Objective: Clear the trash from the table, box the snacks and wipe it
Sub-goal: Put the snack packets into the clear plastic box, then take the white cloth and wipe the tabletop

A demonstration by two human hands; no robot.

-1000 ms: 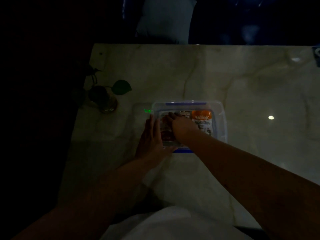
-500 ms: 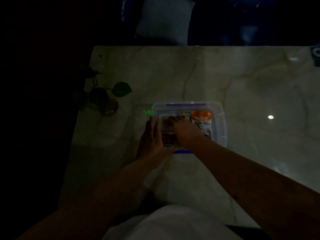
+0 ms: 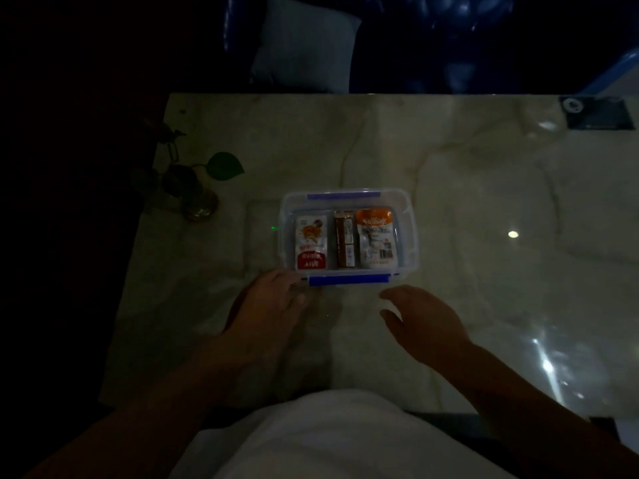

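A clear plastic box (image 3: 409, 233) with blue clips stands on the marble table (image 3: 484, 188) in dim light. Inside lie three snack packets side by side: a red and white one (image 3: 310, 242) at the left, a narrow brown one (image 3: 344, 238) in the middle, an orange and white one (image 3: 376, 236) at the right. My left hand (image 3: 268, 302) lies just before the box's near left corner, fingertips at the rim, fingers relaxed. My right hand (image 3: 420, 314) hovers near the table below the box's right corner, fingers loose, holding nothing.
A small plant in a glass vase (image 3: 198, 202) stands at the table's left edge. A dark flat device (image 3: 598, 114) lies at the far right corner. A pale cushion (image 3: 304, 43) sits on a dark seat beyond the table. White cloth (image 3: 328, 437) covers my lap.
Both hands have drawn back out of the box toward me. The right hand left the red and white packet lying in the box's left side.
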